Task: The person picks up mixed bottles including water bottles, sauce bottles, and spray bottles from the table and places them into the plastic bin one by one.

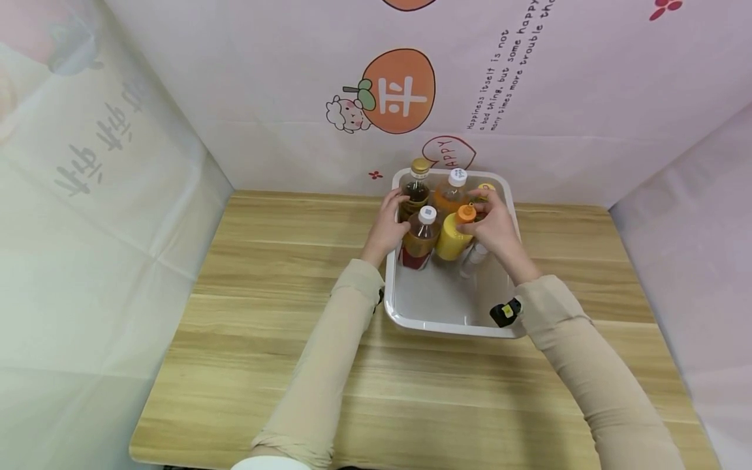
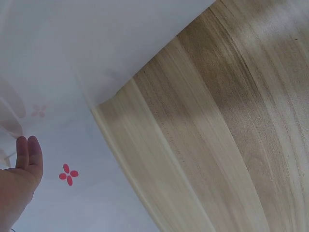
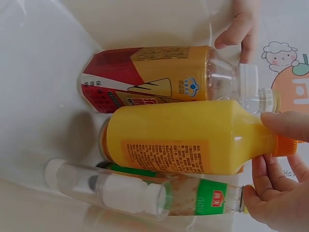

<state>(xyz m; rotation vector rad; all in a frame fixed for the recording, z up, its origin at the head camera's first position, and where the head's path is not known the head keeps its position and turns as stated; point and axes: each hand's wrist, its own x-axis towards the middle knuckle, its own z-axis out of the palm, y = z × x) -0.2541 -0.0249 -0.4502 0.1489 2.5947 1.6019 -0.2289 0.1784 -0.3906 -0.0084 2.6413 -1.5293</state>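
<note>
My right hand [image 1: 496, 228] pinches a yellow squeeze bottle [image 3: 178, 137] near its orange cap, thumb on one side of the neck and fingers on the other. This bottle stands among others in a white plastic bin [image 1: 452, 328]. My left hand [image 1: 384, 228] reaches over the bin's left rim, its thumb by the shoulder of a white-capped drink bottle [image 1: 420, 243] with a red and yellow label. The fingers of that hand extend beside a dark bottle [image 1: 416, 190] with a gold cap. The left wrist view shows straight fingers [image 2: 34, 157] at its edge.
Behind the squeeze bottle stands an orange-tinted bottle [image 1: 449, 197] with a white cap. A clear tube [image 3: 130, 193] with white ends and a green-labelled bottle [image 3: 212, 195] are on the bin's right side. The bin sits on a wooden table [image 1: 282, 294] against a printed wall covering [image 1: 270, 85].
</note>
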